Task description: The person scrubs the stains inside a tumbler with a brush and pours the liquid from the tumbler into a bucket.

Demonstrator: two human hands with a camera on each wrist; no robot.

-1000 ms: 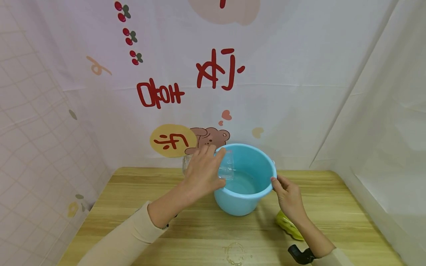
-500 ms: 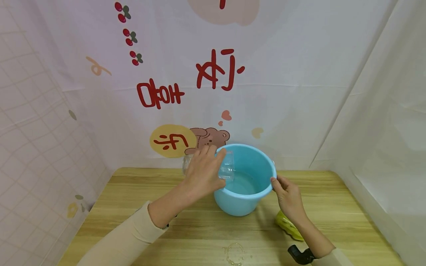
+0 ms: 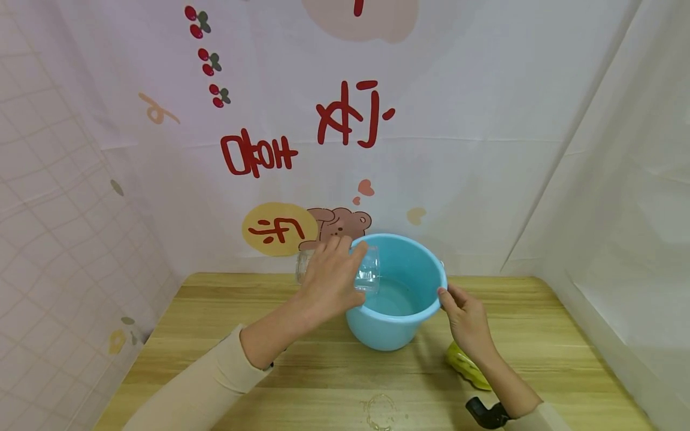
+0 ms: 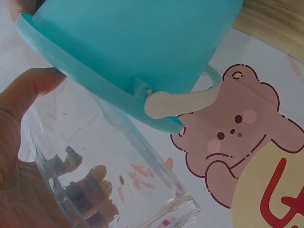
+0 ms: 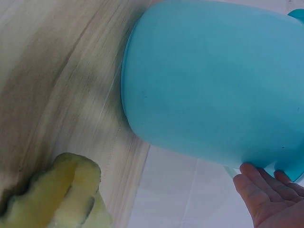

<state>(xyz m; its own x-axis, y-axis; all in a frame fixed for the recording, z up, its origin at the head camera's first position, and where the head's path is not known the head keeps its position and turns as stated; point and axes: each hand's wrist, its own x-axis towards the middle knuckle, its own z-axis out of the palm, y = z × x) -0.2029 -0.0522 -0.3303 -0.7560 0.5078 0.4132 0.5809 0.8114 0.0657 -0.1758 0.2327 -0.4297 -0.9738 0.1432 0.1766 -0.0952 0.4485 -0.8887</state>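
Note:
My left hand [image 3: 330, 276] grips a clear glass jar [image 3: 369, 272], tipped onto its side. The jar's right end reaches over the left rim of a light blue bucket [image 3: 384, 335]. In the left wrist view, the transparent wall of the jar [image 4: 128, 166] shows fingers behind it, and the bucket [image 4: 133, 47] has a white handle [image 4: 183, 102]. My right hand [image 3: 468, 317] holds the bucket's right rim, thumb at the lip and fingers outside. From the right wrist, those fingers [image 5: 266, 187] appear at the outer wall near the rim. The bucket stands slightly tilted toward me.
A yellow-green wavy-edged block [image 3: 468, 366], like a sponge, lies partly hidden behind the right forearm. Closer to me, a wet ring [image 3: 380, 412] marks the wooden table [image 3: 302, 389]. A printed white cloth [image 3: 474, 197] hangs behind, with more cloth at both sides.

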